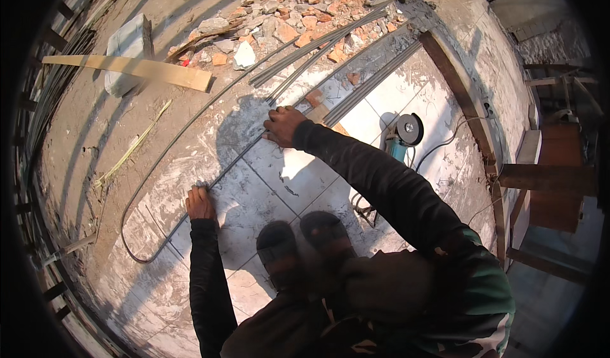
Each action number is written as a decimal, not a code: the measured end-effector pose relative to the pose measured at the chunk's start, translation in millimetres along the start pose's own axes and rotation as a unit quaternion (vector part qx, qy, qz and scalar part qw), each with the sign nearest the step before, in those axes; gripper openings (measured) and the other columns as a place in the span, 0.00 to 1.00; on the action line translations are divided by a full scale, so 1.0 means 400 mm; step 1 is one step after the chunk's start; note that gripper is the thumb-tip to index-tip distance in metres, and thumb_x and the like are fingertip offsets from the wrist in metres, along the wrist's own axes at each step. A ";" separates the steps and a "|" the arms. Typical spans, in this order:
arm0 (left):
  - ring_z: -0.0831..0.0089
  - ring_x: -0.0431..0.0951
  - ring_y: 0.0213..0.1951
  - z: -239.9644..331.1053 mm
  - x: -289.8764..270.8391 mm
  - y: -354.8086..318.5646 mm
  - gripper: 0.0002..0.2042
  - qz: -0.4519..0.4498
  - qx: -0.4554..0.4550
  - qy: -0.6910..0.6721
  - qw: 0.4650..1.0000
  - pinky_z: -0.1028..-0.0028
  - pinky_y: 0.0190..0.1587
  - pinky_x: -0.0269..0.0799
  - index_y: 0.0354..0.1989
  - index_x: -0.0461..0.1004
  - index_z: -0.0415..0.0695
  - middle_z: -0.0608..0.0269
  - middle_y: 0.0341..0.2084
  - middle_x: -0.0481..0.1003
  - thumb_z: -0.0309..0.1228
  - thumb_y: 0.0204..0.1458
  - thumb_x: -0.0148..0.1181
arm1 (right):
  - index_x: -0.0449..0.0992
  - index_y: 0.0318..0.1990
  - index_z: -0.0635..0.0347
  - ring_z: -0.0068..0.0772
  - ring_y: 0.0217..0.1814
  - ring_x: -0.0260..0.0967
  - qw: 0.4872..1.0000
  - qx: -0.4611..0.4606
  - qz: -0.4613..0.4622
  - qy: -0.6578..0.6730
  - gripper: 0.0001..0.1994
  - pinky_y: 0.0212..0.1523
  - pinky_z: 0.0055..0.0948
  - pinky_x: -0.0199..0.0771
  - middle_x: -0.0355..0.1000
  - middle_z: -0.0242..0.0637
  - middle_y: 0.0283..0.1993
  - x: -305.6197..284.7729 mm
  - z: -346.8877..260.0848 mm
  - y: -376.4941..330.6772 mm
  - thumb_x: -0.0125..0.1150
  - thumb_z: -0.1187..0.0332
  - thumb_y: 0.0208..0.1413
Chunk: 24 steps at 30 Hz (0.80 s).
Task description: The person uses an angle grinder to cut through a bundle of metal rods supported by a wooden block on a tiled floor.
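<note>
dusty tiled floor [279, 186], rubble behind. left hand [199, 203] and right hand [281, 125] both clamp a thin steel rod [238, 158] lying diagonally on the tiles, looks mid-bend; next move probably needs steady downward pressure.

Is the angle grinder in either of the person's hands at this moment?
No. The angle grinder lies on the tiled floor beyond the right arm, while the left hand and right hand both press on a thin steel rod.
</note>
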<state>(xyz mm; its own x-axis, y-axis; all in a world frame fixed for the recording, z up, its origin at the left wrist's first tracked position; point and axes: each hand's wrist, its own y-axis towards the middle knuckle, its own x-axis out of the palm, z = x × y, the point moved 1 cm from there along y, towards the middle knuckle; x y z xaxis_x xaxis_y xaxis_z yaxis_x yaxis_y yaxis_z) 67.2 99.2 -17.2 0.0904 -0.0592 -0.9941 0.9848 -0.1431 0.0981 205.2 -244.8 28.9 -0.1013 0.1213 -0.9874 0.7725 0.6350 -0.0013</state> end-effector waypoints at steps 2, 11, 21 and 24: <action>0.55 0.76 0.35 -0.028 -0.004 0.001 0.05 0.014 -0.027 -0.063 0.998 0.62 0.38 0.72 0.37 0.70 0.41 0.54 0.38 0.72 0.22 0.53 0.51 | 0.77 0.41 0.55 0.43 0.44 0.71 0.999 -0.004 0.033 0.000 0.20 0.47 0.40 0.70 0.73 0.41 0.38 0.000 0.017 0.006 0.59 0.47 0.55; 0.49 0.76 0.36 -0.072 -0.237 0.023 0.10 0.062 0.015 -0.039 0.997 0.58 0.37 0.73 0.43 0.71 0.40 0.50 0.42 0.71 0.19 0.53 0.51 | 0.79 0.44 0.52 0.44 0.47 0.75 0.984 0.116 -0.133 -0.018 0.34 0.57 0.43 0.63 0.78 0.42 0.39 -0.167 0.141 0.056 0.52 0.30 0.50; 0.50 0.73 0.31 -0.140 -0.241 -0.228 0.06 0.069 -0.025 -0.069 0.995 0.60 0.31 0.68 0.41 0.72 0.39 0.51 0.30 0.69 0.20 0.56 0.53 | 0.81 0.31 0.55 0.48 0.32 0.76 0.997 -0.050 -0.004 0.058 0.34 0.33 0.42 0.74 0.75 0.42 0.24 -0.189 0.043 0.031 0.51 0.28 0.49; 0.48 0.71 0.30 -0.167 -0.266 -0.295 0.04 0.071 -0.046 -0.109 0.990 0.58 0.31 0.65 0.39 0.71 0.39 0.49 0.29 0.68 0.21 0.56 0.53 | 0.79 0.27 0.55 0.47 0.29 0.75 0.996 -0.056 0.032 0.063 0.33 0.34 0.44 0.72 0.73 0.40 0.20 -0.141 -0.031 0.016 0.51 0.30 0.51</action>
<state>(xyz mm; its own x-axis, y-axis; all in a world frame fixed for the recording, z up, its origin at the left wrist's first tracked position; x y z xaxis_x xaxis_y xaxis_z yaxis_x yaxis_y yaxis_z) -48.6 188.6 74.1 0.2052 -0.2863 -0.9359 0.9746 -0.0275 0.2221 208.3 -238.1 86.3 -0.1375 0.2536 -0.9575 0.7056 0.7035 0.0850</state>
